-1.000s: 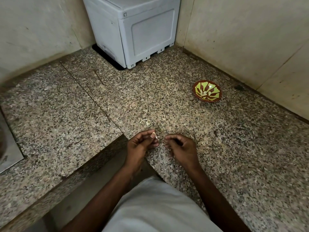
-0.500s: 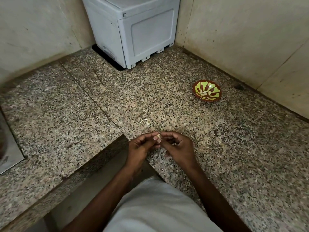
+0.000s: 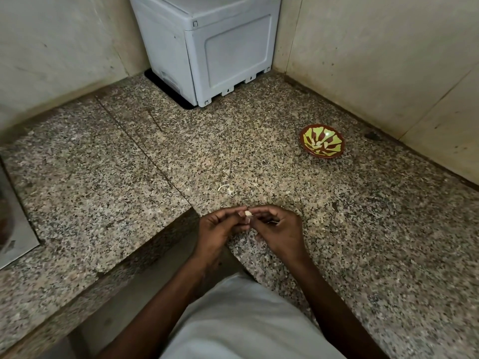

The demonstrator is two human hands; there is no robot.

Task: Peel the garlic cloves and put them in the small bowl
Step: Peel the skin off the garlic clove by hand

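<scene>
Now both hands pinch clove (image 3: pixel 248 213): L hand (image 3: pixel 220 229), R hand (image 3: pixel 278 229). Bowl (image 3: pixel 322 141) lies far-right, nearer R hand, well apart.

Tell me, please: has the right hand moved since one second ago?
Yes. The right hand has closed leftward to meet the left hand at the garlic clove, judged against the step in the counter edge.

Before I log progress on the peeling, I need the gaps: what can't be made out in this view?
- Garlic clove, head view: mostly covered by the fingers of the left hand and right hand; how much skin is left is unclear.
- Small bowl: contents too small to tell from its pattern.
- Metal object: cut off by the left edge.
</scene>
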